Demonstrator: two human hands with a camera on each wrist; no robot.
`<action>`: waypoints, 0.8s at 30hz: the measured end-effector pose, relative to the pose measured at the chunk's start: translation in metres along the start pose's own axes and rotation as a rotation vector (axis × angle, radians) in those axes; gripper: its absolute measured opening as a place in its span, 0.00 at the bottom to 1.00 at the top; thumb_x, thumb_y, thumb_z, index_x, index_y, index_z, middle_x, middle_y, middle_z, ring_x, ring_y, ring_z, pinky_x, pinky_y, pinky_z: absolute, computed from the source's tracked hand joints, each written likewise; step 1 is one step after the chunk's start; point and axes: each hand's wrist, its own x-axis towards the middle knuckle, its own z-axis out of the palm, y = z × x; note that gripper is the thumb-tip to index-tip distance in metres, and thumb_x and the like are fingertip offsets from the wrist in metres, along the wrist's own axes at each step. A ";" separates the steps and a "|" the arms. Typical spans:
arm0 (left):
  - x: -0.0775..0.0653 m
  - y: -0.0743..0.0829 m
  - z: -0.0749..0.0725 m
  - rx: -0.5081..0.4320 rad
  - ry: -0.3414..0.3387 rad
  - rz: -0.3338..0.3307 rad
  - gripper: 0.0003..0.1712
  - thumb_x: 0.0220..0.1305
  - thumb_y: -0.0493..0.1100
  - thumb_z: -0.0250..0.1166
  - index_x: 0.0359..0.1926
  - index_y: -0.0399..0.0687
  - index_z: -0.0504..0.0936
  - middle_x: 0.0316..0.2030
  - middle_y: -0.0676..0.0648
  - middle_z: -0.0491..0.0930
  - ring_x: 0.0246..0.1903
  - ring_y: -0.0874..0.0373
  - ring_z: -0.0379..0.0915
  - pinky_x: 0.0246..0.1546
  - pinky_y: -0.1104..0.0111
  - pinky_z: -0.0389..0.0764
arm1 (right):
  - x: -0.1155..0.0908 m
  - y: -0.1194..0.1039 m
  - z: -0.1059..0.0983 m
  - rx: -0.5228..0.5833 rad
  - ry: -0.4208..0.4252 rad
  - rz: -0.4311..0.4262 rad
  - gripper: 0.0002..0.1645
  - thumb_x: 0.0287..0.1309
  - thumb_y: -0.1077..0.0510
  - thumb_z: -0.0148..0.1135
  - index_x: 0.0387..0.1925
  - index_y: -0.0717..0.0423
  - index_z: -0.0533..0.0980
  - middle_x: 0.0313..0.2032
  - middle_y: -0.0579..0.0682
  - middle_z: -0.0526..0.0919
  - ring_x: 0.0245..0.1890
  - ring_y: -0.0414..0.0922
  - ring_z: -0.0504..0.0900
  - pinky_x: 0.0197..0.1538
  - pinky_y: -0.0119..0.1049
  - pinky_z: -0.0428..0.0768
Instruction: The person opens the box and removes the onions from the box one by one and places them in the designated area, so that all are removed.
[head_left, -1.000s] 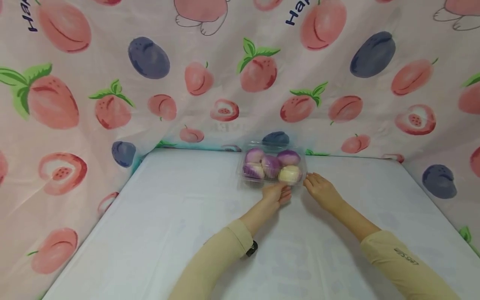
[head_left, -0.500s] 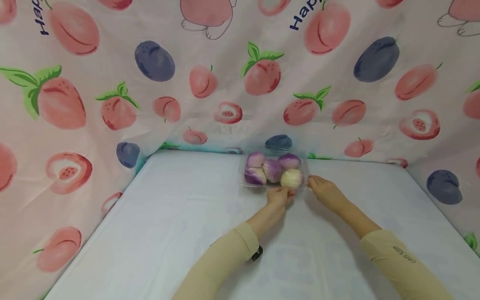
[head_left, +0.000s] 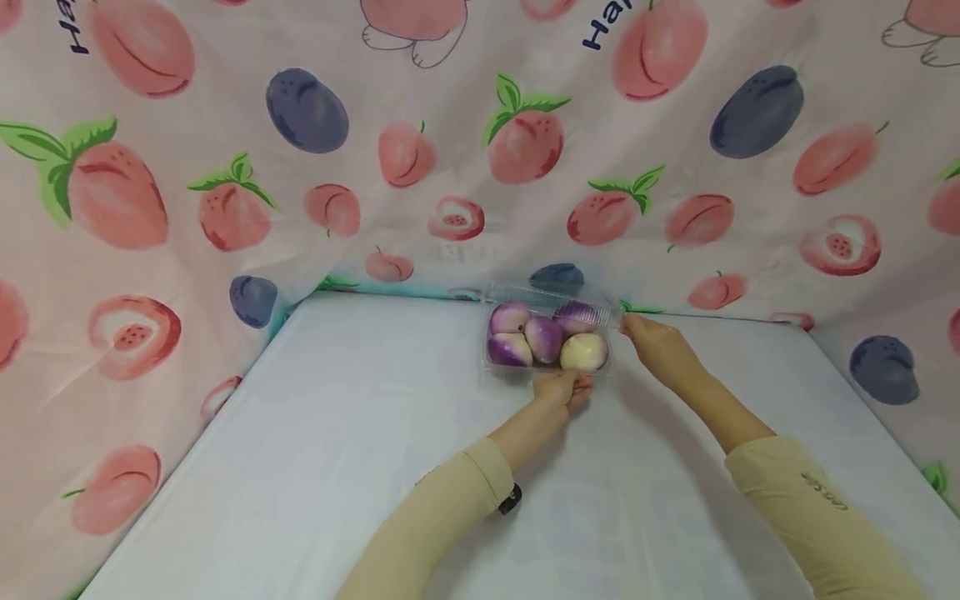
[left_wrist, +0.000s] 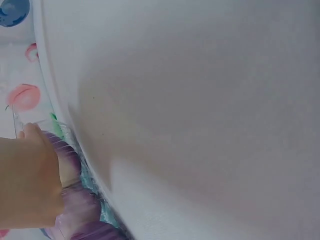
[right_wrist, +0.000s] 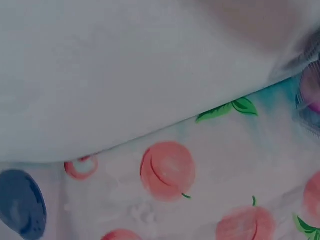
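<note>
A clear plastic clamshell box (head_left: 489, 362) stands at the table's back edge. Several round purple-and-white vegetables (head_left: 543, 338) lie inside it; they resemble turnips or small eggplants, and one (head_left: 583, 353) shows mostly its pale side. My left hand (head_left: 557, 390) holds the box's front edge, its thumb side against the wall. In the left wrist view that hand (left_wrist: 31, 181) partly covers the box. At the right corner my right hand (head_left: 663, 348) pinches the edge of the clear lid (head_left: 592, 310), which is tilted up from the front. The right wrist view does not show the right hand.
A white cloth covers the table (head_left: 360, 433). Behind and at both sides hangs a fruit-printed curtain (head_left: 465, 108), which meets the table's back edge close behind the box. A small black device (head_left: 510, 500) sits at the left sleeve.
My right hand has risen and moved slightly back, and the lid's front has lifted off the box. The left hand stays at the front edge. The head view has shifted slightly.
</note>
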 end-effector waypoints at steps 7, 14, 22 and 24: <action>-0.003 0.009 -0.004 0.016 -0.055 -0.044 0.11 0.57 0.25 0.57 0.41 0.22 0.78 0.16 0.48 0.78 0.20 0.62 0.78 0.43 0.63 0.82 | 0.000 -0.001 -0.003 0.031 0.014 0.040 0.15 0.44 0.73 0.67 0.29 0.67 0.68 0.20 0.58 0.78 0.19 0.53 0.79 0.20 0.43 0.76; -0.009 0.010 -0.010 0.052 -0.086 -0.061 0.12 0.58 0.27 0.59 0.43 0.22 0.78 0.20 0.44 0.82 0.24 0.59 0.81 0.44 0.62 0.82 | 0.001 0.002 -0.004 0.052 0.056 0.088 0.13 0.46 0.71 0.67 0.29 0.65 0.70 0.21 0.57 0.76 0.18 0.50 0.73 0.20 0.43 0.73; -0.016 0.013 -0.019 0.093 -0.144 -0.135 0.14 0.62 0.33 0.59 0.46 0.27 0.79 0.38 0.34 0.84 0.44 0.45 0.82 0.49 0.59 0.79 | 0.005 -0.001 -0.007 0.087 0.103 0.161 0.13 0.47 0.70 0.68 0.34 0.68 0.72 0.29 0.62 0.80 0.27 0.55 0.79 0.29 0.47 0.79; -0.019 0.013 -0.022 0.123 -0.166 -0.157 0.15 0.64 0.35 0.58 0.47 0.29 0.79 0.47 0.32 0.80 0.50 0.41 0.77 0.50 0.57 0.78 | 0.004 -0.002 -0.007 0.097 0.112 0.191 0.16 0.46 0.69 0.69 0.36 0.69 0.72 0.31 0.63 0.80 0.31 0.58 0.81 0.33 0.49 0.79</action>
